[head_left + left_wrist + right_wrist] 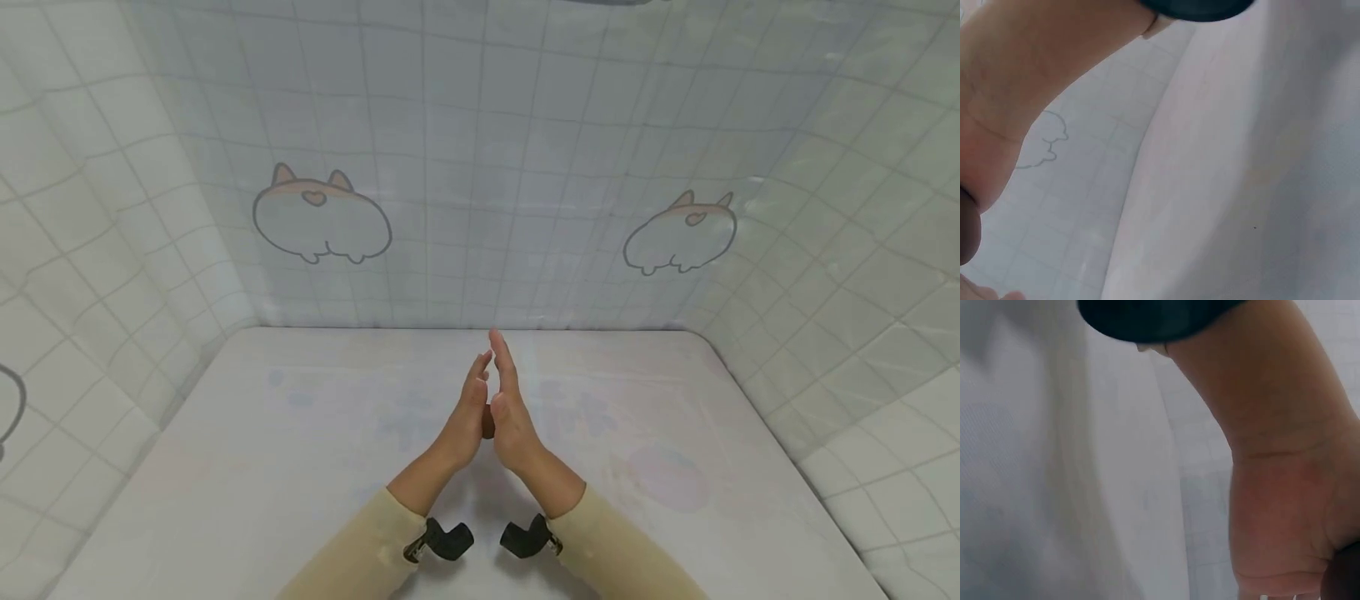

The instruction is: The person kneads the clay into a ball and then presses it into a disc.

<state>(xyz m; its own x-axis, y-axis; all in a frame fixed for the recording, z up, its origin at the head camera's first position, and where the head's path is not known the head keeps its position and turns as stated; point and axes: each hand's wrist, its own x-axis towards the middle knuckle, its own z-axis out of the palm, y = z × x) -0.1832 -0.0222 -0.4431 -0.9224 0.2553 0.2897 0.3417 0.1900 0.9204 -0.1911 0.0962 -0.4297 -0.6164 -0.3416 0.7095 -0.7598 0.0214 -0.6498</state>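
Observation:
Between the two palms sits a small brown lump, mostly hidden by the hands. My left hand bears on its left side, fingers straight and pointing away from me. From the other side my right hand presses it with its palm, its fingers also straight. The fingertips of both hands lean close together above the table. In the left wrist view the rounded, smooth lump shows at the left edge; the right wrist view has part of the lump at the lower right, against the palm. Its material I cannot tell.
A pale table with faint coloured prints lies beneath the hands. Gridded white curtains with cartoon animal drawings stand behind and on both sides. Dark wrist cameras jut inward from both cream sleeves.

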